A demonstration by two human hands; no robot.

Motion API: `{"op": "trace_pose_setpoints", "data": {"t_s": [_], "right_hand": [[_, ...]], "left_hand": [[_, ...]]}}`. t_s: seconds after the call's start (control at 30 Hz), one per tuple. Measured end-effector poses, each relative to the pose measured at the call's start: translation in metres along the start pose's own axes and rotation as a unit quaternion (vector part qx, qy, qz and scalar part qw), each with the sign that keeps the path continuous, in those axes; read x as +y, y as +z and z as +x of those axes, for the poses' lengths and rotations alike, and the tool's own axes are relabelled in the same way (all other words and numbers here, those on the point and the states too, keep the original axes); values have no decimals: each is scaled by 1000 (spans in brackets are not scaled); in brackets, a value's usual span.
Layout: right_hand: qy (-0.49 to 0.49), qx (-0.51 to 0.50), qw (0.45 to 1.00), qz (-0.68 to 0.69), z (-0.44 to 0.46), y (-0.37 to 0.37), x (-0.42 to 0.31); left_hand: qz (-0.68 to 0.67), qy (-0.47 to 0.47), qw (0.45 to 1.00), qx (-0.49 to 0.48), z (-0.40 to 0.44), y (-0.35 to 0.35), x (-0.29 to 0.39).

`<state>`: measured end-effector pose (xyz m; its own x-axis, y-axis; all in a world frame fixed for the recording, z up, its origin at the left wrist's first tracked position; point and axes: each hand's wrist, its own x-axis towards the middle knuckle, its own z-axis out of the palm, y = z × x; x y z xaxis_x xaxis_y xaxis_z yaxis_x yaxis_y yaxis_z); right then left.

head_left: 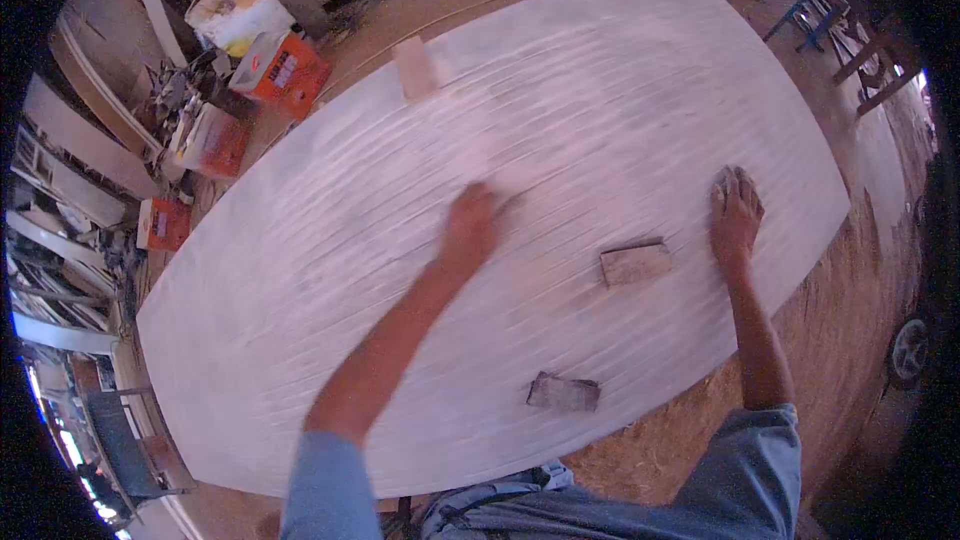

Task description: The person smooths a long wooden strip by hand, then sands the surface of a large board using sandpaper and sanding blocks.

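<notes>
A large pale panel (380, 380) with fine lines running along it lies in front of me, dusted white. My left hand (472, 228) is over its middle, smeared by motion, with fingers curled in. A thin dark edge juts out on the right of those fingers; what it belongs to is not clear. My right hand (737, 212) rests palm down near the panel's right side, fingers stretched out and holding nothing. Between my hands and nearer me lies a rectangular block (637, 264) with a dark edge. A greyer block (564, 393) sits closer to the near edge.
At the panel's far edge lies a flat tan piece (415, 68). Orange-and-white containers (285, 75) stand on the floor to the left, beside stacked boards (90, 130). Blue metal legs (805, 10) are at the back right. A wheel (909, 351) shows at far right.
</notes>
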<state>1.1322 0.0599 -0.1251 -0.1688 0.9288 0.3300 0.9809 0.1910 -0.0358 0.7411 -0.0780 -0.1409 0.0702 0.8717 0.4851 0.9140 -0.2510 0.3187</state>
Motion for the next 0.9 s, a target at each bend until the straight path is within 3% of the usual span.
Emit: {"op": "trace_pose_setpoints", "data": {"t_s": [0.03, 0.13, 0.2, 0.3, 0.33, 0.37, 0.4, 0.5, 0.6, 0.67, 0.7, 0.73, 0.77, 0.83, 0.9], "right_hand": [[-3, -4, 1000, -11, 1, -2, 0], [5, -9, 1000, -6, 1, -9, -4], [0, -16, 1000, -19, -1, -6, -4], [-20, -8, 999, -42, -3, 2, -1], [-15, -8, 999, -39, -3, -4, -5], [-7, -10, 999, -38, -4, -6, -6], [-4, -9, 997, -78, -4, 6, 1], [18, -4, 999, -29, -2, 2, -3], [19, 3, 999, -35, -2, -3, -8], [-7, 8, 999, -35, -2, 6, 6], [-37, 15, 999, -34, -1, 10, 10], [-35, 18, 999, -37, -2, 9, 11], [-22, 15, 999, -26, -2, 6, 10], [-16, 16, 1000, -13, 0, -2, 0], [39, -31, 999, -15, -1, -15, -11]], "left_hand": [[-99, -21, 995, -25, 37, 36, 10], [-53, -57, 997, -2, 77, 58, 45], [-32, -49, 995, -77, 58, 53, 28], [27, -35, 996, -82, -38, -36, -22], [44, -108, 986, -118, -91, -55, -62], [12, -130, 986, -99, -124, -110, -69], [72, -134, 983, -99, -163, -145, -88], [79, -279, 956, -52, -246, -232, -122], [75, -251, 964, -51, -234, -202, -114], [104, -153, 982, -44, -192, -127, -102], [58, -211, 966, -140, -127, -114, -50], [44, -118, 991, -49, -107, -70, -47], [93, -55, 993, -40, -80, -38, -38], [3, -61, 995, -77, -29, -45, -1], [47, -57, 993, -90, -49, -45, -34]]}}
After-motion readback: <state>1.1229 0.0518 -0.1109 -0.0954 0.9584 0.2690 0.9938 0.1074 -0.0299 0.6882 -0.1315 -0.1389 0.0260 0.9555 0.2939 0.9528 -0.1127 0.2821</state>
